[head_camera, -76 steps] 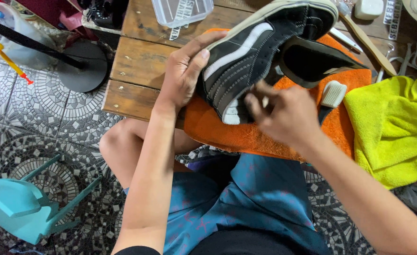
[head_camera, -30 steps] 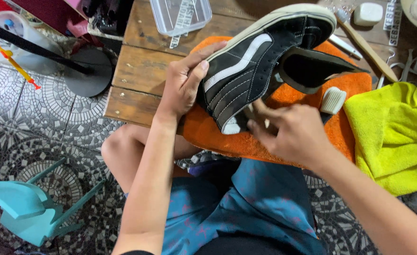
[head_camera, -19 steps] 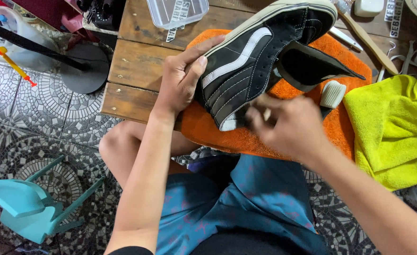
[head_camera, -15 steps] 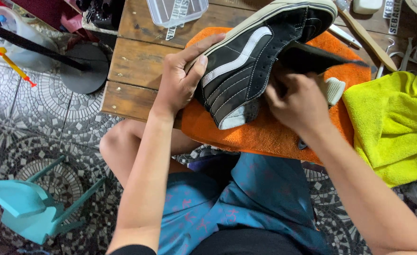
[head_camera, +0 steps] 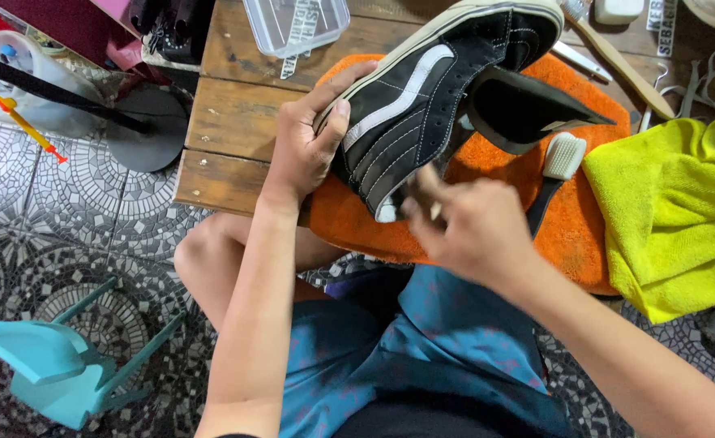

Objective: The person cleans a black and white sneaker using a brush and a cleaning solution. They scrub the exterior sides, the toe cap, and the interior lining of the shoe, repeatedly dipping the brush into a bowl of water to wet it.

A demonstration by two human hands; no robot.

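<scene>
A black suede sneaker (head_camera: 434,97) with a white side stripe and a pale rubber sole is held tilted on its side above the orange towel (head_camera: 572,219) that covers the near edge of the wooden tabletop (head_camera: 228,122), toe pointing toward the far edge. The left hand (head_camera: 309,150) clasps its heel end, thumb on the stripe side and fingers curled around the sole. The right hand (head_camera: 467,223) is blurred at the shoe's heel, fingers bunched around something small and pale — what it is cannot be told. The sneaker's black tongue (head_camera: 524,109) splays out to the right over the towel.

Just beside the tongue a brush with white bristles and a dark handle (head_camera: 556,166) lies on the towel. A bright yellow cloth (head_camera: 670,215) is heaped at the tabletop's right edge — touching the towel. At the far edge sit a clear plastic box (head_camera: 297,24) and a long wooden-handled brush (head_camera: 617,57). A turquoise plastic chair (head_camera: 53,361) stands on the patterned tile floor, well apart.
</scene>
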